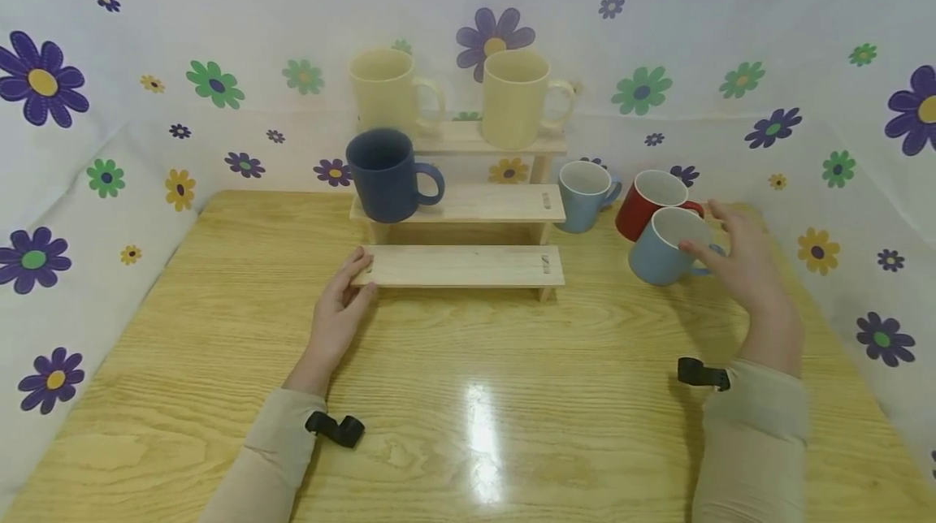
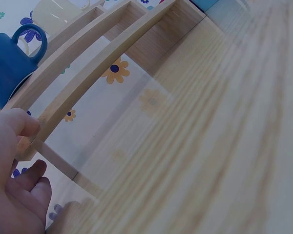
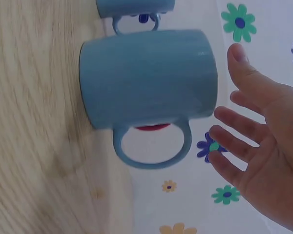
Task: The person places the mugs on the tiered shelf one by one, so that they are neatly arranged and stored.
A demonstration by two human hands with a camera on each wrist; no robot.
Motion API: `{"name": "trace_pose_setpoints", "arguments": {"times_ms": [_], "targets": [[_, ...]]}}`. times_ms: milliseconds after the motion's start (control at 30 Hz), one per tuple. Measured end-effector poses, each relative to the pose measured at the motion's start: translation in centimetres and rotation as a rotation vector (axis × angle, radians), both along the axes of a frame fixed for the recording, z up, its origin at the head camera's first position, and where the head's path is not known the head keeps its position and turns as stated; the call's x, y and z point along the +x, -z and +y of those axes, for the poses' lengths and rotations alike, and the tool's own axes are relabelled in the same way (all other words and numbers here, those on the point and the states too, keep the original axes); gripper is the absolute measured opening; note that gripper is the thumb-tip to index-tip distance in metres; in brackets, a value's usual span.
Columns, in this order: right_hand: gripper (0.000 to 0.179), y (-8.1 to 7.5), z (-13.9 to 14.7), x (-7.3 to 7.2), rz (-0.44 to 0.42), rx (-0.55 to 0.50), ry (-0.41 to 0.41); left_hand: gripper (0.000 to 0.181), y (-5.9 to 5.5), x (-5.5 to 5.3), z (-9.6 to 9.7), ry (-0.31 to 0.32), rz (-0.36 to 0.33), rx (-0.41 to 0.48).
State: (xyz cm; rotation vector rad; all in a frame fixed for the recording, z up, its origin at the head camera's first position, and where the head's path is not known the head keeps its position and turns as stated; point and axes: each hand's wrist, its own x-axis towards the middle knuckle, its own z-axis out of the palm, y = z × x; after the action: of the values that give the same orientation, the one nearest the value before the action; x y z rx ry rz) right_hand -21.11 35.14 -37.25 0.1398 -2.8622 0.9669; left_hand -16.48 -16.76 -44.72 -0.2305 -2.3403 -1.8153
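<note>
At the left end of a tiered wooden rack [image 1: 461, 265], my left hand [image 1: 340, 304] grips the lowest board; in the left wrist view its thumb and fingers [image 2: 30, 183] lie around the board's end. My right hand [image 1: 742, 263] is spread beside the near light blue mug [image 1: 661, 251]. A gap shows between its fingers and that mug [image 3: 149, 78] in the right wrist view. Behind stands a red mug [image 1: 633, 210], partly hidden by the near mug. Another light blue mug [image 1: 580, 202] is beside the rack's right end. All three stand upright on the table.
Two cream mugs [image 1: 383, 97] [image 1: 512, 101] stand on the top board. A dark blue mug [image 1: 382, 182] stands at the left of the middle board. A flowered cloth [image 1: 292, 19] encloses the wooden table [image 1: 570, 393] at the back and sides.
</note>
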Motion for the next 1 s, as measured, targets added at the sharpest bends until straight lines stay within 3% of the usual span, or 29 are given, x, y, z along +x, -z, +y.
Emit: {"name": "trace_pose_setpoints", "arguments": {"times_ms": [267,500,733,1000], "targets": [[0.082,0.7,1.7,0.4,-0.051,0.022,0.016,0.044,-0.1,0.3,0.0,-0.012,-0.02,-0.009],[0.075,1.6,2.4,-0.1,-0.11,0.005,-0.047,0.043,-0.1,0.1,0.1,-0.01,0.012,-0.005],[0.069,2.4,2.6,-0.1,-0.104,-0.067,-0.088,0.044,-0.1,0.1,0.1,-0.012,0.001,-0.008],[0.071,3.0,2.5,-0.2,-0.103,-0.074,-0.058,0.044,-0.1,0.1,0.1,-0.014,-0.007,-0.011]]}}
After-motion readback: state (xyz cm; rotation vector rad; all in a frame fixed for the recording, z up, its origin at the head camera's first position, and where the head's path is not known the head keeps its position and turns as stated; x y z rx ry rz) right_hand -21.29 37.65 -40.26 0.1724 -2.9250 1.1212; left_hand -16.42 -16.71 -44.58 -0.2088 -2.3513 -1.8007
